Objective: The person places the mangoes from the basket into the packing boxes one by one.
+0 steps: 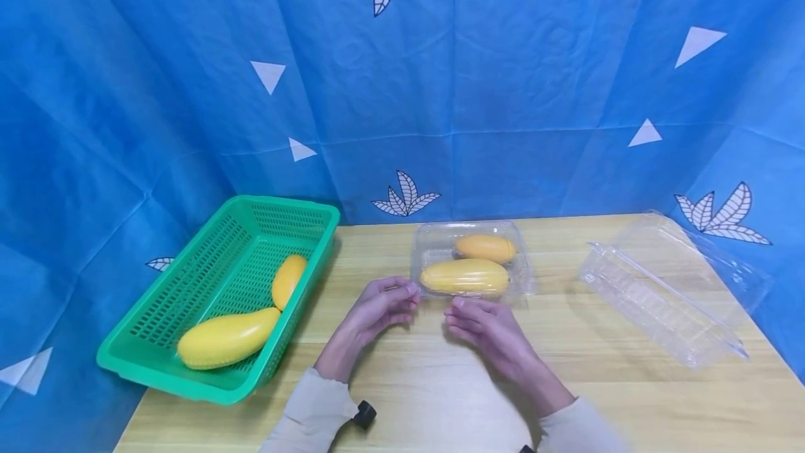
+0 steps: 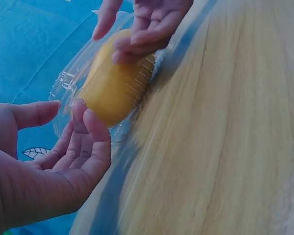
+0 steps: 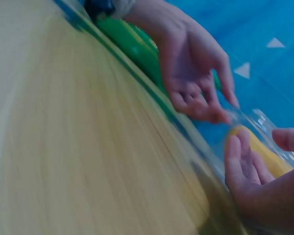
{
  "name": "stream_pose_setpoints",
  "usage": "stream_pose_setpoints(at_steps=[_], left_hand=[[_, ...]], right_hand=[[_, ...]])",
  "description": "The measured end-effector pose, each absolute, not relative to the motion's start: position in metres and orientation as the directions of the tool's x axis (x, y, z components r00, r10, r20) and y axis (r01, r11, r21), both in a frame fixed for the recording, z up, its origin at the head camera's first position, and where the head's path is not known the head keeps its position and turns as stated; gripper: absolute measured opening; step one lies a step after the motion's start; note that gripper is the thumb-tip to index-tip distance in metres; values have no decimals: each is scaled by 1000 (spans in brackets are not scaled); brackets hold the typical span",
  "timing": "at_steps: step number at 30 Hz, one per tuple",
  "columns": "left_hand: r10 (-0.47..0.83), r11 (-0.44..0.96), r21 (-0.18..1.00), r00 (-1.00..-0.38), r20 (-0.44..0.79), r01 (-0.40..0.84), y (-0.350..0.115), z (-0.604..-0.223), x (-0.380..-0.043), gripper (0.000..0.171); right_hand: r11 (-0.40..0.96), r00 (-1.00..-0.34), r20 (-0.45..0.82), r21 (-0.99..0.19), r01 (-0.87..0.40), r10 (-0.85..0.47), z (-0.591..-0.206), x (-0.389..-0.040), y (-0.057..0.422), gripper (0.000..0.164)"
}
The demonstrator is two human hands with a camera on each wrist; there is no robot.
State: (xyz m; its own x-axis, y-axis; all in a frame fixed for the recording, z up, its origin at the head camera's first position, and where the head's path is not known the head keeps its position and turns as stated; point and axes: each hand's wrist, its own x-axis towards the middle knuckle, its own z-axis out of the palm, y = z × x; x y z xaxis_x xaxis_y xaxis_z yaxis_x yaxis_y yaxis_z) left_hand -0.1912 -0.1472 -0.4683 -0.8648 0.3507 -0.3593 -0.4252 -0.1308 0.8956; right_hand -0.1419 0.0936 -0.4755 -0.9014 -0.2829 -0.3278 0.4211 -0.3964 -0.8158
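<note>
A clear plastic clamshell box (image 1: 434,235) on the table contains a long yellow fruit (image 1: 464,276) in front and a shorter orange fruit (image 1: 486,248) behind it. Clear plastic covers the yellow fruit in the left wrist view. My left hand (image 1: 380,306) is at the box's front left corner, fingers loosely bent and holding nothing. By the front edge, right of centre, my right hand (image 1: 484,331) has its fingers slightly bent, with nothing gripped. Whether any fingertips touch the plastic, I cannot tell.
On the left, a green basket (image 1: 182,391) holds a curved yellow fruit (image 1: 228,339) and an orange one (image 1: 289,282). Another clear plastic box (image 1: 660,303) lies opened out at the right. A blue curtain (image 1: 503,89) hangs behind the wooden table (image 1: 434,397).
</note>
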Motion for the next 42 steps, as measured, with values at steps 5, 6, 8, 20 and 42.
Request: stream_pose_setpoints(at_steps=[5, 6, 8, 20, 42], left_hand=[[334, -121, 904, -874, -353, -411, -148, -468, -191, 23], [326, -116, 906, -878, -351, -406, -148, -468, -191, 24], [311, -109, 910, -884, -350, -399, -147, -468, -192, 24], [331, -115, 911, -880, -340, -395, -144, -468, -190, 13], [275, -161, 889, -885, -376, -428, -137, -475, -189, 7]], right_hand=[[-481, -898, -358, -758, 440, -257, -476, -142, 72, 42], [-497, -896, -359, -745, 445, -263, -476, -142, 69, 42], [-530, -890, -366, -714, 457, -273, -476, -142, 64, 42], [-632, -880, -401, -620, 465, -255, -472, -143, 37, 18], [-593, -878, -467, -680, 431, -103, -471, -146, 14, 12]])
